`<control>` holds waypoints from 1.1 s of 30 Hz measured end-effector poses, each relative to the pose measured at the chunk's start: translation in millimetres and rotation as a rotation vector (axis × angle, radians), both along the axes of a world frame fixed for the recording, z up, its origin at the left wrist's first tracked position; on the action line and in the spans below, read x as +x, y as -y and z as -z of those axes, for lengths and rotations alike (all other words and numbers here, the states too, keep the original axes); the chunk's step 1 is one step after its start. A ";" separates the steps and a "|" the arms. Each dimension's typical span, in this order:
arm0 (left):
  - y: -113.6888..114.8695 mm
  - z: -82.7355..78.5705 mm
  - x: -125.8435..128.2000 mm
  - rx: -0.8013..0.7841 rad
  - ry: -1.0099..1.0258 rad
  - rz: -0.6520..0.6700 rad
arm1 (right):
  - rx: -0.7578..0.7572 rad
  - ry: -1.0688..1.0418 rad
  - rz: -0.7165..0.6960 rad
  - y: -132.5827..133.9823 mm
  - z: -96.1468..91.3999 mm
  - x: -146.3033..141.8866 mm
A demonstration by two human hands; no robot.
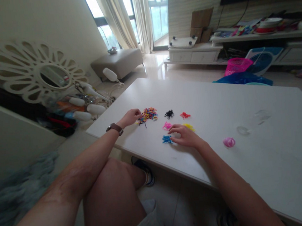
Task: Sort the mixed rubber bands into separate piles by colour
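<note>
A mixed heap of small coloured rubber bands [149,114] lies on the white table [251,145]. My left hand [131,116], with a watch on its wrist, is curled with its fingertips pinched at the heap's left edge. Small sorted piles lie nearby: black [169,114], red [185,115], pink [166,126], yellow [189,126] and blue [166,139]. My right hand [184,135] rests flat on the table among the pink, yellow and blue piles, fingers stretched toward the blue one.
A small pink round thing [229,142] and a clear lid or dish [242,130] lie to the right on the table. On the floor beyond are a pink basket [237,65], a blue bag, a flower-framed mirror [39,72] and clutter at left.
</note>
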State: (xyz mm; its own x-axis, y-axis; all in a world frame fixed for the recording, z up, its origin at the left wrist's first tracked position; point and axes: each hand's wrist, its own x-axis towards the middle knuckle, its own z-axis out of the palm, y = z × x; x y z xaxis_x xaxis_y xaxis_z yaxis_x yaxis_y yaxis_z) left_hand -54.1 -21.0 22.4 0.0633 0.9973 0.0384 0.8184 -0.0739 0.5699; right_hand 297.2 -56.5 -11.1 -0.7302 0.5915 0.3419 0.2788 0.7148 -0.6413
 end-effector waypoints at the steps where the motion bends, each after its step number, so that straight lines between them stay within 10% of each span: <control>1: 0.7 0.0 -0.4 0.006 0.003 -0.006 | -0.002 0.001 -0.001 0.0 -0.2 0.0; 33: 4.6 1.1 -3.3 -0.024 0.058 0.045 | -0.015 0.028 0.002 0.8 -2.6 1.5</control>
